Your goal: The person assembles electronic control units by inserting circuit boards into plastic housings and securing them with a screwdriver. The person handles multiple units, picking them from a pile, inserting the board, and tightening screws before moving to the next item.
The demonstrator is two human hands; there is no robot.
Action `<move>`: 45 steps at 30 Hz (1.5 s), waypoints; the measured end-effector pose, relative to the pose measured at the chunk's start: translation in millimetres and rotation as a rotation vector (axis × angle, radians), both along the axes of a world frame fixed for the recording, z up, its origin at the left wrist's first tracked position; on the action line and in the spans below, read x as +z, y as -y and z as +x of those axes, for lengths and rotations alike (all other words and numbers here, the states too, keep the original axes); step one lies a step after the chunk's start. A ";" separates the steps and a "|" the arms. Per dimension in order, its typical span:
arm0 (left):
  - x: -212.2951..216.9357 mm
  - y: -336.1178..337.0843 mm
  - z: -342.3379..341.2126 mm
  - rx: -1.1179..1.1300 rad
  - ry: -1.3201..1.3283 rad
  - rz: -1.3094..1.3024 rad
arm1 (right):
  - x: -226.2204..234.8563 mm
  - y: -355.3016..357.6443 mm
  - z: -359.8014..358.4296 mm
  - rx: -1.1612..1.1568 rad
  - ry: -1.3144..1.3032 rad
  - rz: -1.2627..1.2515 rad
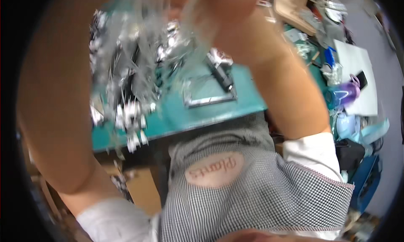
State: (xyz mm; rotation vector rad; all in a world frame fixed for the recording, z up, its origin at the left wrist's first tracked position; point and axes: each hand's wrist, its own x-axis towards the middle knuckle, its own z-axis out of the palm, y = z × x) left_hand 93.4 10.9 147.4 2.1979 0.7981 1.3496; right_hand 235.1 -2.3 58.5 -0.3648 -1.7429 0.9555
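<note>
Near the top edge, my right hand (227, 18) is smeared by motion and seems closed on clear plastic (147, 27), like a bag or film. Streaks of this plastic hang over a heap of small silver, white and black parts (132, 111) on the green table mat (176, 115). My left forearm (59, 94) rises along the left side; its hand is cut off or lost in the blur at the top, so its fingers cannot be made out. Below my right hand, a black pen-shaped tool (221, 75) lies across a thin rectangular frame (210, 101).
To the right stand a purple and teal bottle (347, 92), a white board (357, 67) with a dark phone-like object (362, 79), and a beige tray (290, 10). A blue crate (365, 183) sits lower right. Beneath the table's left part is an open cardboard box (143, 187).
</note>
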 end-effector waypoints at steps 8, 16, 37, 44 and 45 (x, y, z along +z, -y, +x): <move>-17.8 -64.4 7.7 -0.041 -0.091 0.068 | -56.0 20.3 34.8 0.324 -0.320 -0.705; -70.3 -48.0 -30.1 -0.140 -0.470 -0.283 | -30.3 80.8 179.2 -0.210 -0.345 -0.254; -254.2 -112.7 -84.6 0.148 -0.927 0.421 | 0.6 137.0 210.7 -0.175 -0.666 -0.199; -260.9 -108.1 -102.9 0.159 -0.874 0.468 | 23.2 186.9 269.5 -0.627 -0.440 -0.039; -258.5 -107.0 -102.6 0.159 -0.880 0.464 | 26.9 197.3 278.6 -0.708 -0.396 -0.006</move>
